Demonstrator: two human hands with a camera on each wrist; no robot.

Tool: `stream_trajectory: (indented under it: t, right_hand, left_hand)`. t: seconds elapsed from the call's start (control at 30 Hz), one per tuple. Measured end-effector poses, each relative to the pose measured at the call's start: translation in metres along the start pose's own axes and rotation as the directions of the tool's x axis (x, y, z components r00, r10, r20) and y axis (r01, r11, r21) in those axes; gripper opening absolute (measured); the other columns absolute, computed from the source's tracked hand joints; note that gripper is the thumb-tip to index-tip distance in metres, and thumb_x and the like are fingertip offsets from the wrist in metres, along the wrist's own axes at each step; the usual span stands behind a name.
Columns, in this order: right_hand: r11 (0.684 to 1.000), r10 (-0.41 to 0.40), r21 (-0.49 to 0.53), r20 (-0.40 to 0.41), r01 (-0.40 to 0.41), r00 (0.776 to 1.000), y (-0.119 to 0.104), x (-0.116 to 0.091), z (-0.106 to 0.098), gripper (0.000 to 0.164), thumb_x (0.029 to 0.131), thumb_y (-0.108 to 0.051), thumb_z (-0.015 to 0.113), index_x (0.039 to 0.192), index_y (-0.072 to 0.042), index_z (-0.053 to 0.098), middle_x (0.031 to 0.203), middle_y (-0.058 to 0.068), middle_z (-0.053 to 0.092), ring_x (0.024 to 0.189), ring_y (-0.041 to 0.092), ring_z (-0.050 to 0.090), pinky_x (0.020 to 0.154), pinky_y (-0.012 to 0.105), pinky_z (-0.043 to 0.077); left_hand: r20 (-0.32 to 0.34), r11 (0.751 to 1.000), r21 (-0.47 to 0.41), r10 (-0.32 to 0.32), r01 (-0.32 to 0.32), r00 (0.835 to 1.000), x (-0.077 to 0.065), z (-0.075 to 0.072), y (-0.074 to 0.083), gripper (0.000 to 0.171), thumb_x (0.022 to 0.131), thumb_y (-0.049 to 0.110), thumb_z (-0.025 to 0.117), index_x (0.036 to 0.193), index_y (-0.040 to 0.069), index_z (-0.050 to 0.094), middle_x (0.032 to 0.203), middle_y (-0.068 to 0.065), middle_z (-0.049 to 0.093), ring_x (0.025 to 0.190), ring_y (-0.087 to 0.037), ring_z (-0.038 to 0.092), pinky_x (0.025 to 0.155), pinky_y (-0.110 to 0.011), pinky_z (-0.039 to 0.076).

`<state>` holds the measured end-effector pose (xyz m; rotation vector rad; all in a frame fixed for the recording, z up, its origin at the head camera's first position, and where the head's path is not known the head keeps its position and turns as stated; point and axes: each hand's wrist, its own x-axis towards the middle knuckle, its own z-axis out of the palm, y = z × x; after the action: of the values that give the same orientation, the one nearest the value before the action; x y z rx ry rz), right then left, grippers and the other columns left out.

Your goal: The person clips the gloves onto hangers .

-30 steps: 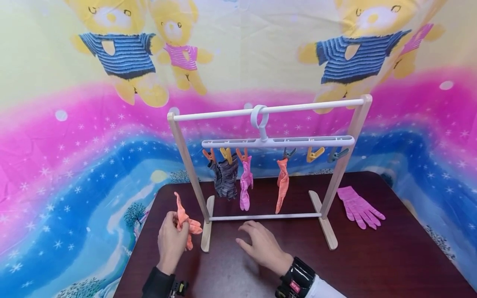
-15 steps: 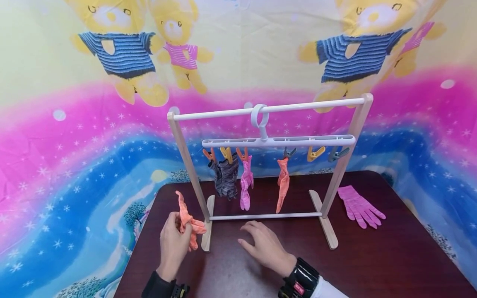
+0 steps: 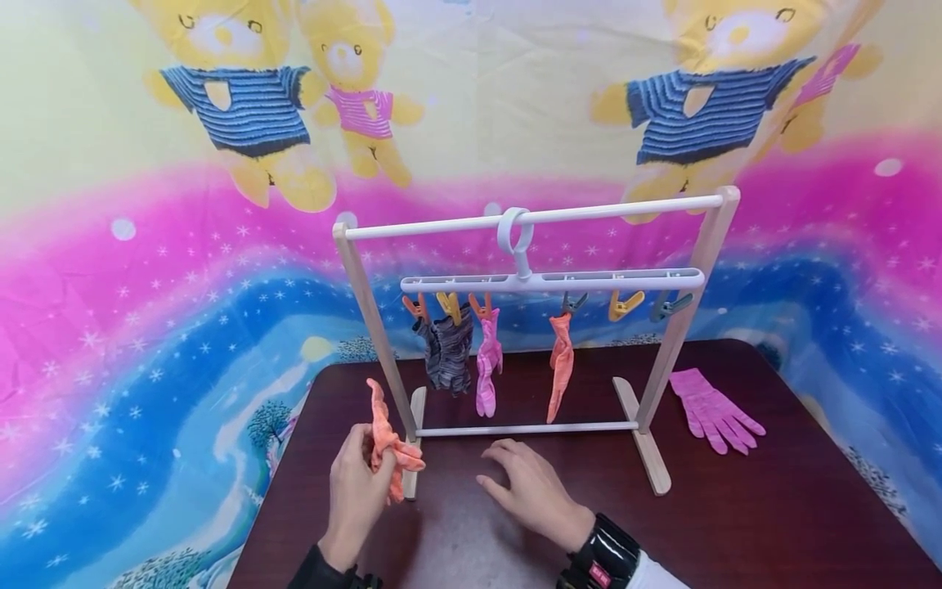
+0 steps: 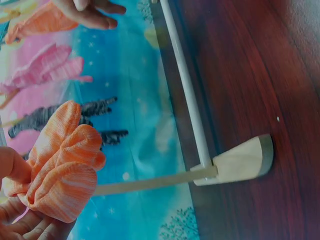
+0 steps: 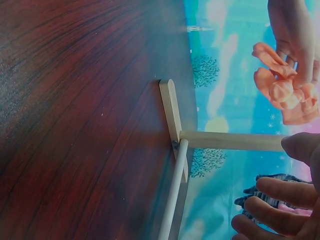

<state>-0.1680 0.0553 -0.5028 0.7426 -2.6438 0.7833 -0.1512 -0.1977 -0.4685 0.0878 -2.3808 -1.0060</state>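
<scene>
My left hand (image 3: 358, 483) pinches a bunched orange glove (image 3: 390, 450) by the rack's left foot; in the left wrist view its folded fingers (image 4: 65, 165) stick out past my thumb. My right hand (image 3: 533, 491) hovers in front of the rack's lower bar, fingers relaxed and holding nothing. From the white hanger (image 3: 589, 282) hang a dark grey striped glove (image 3: 447, 348), a pink glove (image 3: 487, 368) and another orange glove (image 3: 561, 368), each held by clips. A yellow clip (image 3: 625, 306) and a blue-grey clip (image 3: 671, 306) at its right end hold nothing.
The wooden rack (image 3: 666, 352) stands on a dark brown table (image 3: 736, 523), its white top rod (image 3: 618, 210) carrying the hanger. A pink glove (image 3: 717, 411) lies flat right of the rack. Behind hangs a printed bear cloth (image 3: 471, 106).
My left hand has moved to the right with the orange glove, towards the rack's left foot. The right hand has shifted slightly right. The hung gloves stay as they were.
</scene>
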Motion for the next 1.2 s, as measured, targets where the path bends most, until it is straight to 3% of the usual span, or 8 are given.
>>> stream_trajectory:
  t: [0.33, 0.7, 0.93, 1.2]
  right_hand:
    - [1.0, 0.002, -0.017, -0.001, -0.002, 1.0, 0.004, -0.001, -0.004, 0.028, 0.087, -0.033, 0.077, 0.106, -0.013, 0.074, 0.107, -0.001, 0.07, 0.101, 0.015, 0.067, 0.086, 0.035, 0.055]
    - [0.999, 0.031, -0.029, 0.002, -0.03, 1.0, 0.009, -0.003, -0.01, 0.028, 0.086, -0.033, 0.078, 0.107, -0.014, 0.075, 0.108, -0.001, 0.07, 0.102, 0.016, 0.066, 0.087, 0.036, 0.055]
    - [0.998, 0.028, -0.048, -0.026, -0.029, 0.999, 0.015, -0.008, -0.01, 0.027, 0.085, -0.032, 0.079, 0.105, -0.014, 0.075, 0.107, -0.001, 0.071, 0.101, 0.015, 0.067, 0.087, 0.036, 0.056]
    - [0.998, 0.026, -0.05, -0.033, -0.027, 0.999, 0.019, -0.011, -0.012, 0.028, 0.085, -0.032, 0.079, 0.105, -0.014, 0.075, 0.107, -0.001, 0.071, 0.101, 0.015, 0.068, 0.087, 0.035, 0.056]
  left_hand:
    - [0.032, 0.999, -0.023, 0.042, -0.042, 0.999, -0.005, 0.003, 0.02, 0.028, 0.081, 0.003, 0.078, 0.103, 0.01, 0.062, 0.082, -0.001, 0.064, 0.067, -0.009, 0.057, 0.057, -0.021, 0.045]
    - [0.033, 0.995, -0.033, 0.094, -0.093, 0.995, -0.009, 0.008, 0.029, 0.029, 0.08, 0.005, 0.08, 0.102, 0.01, 0.062, 0.081, 0.001, 0.063, 0.068, -0.007, 0.058, 0.058, -0.021, 0.047]
    - [0.07, 0.994, -0.053, 0.103, -0.099, 0.992, -0.014, 0.012, 0.037, 0.029, 0.082, 0.008, 0.081, 0.104, 0.01, 0.062, 0.083, 0.001, 0.063, 0.069, -0.006, 0.057, 0.058, -0.021, 0.047]
    - [0.078, 0.988, -0.091, 0.135, -0.127, 0.988, -0.018, 0.016, 0.044, 0.028, 0.082, 0.008, 0.081, 0.103, 0.012, 0.063, 0.088, 0.001, 0.067, 0.077, -0.01, 0.066, 0.062, -0.024, 0.053]
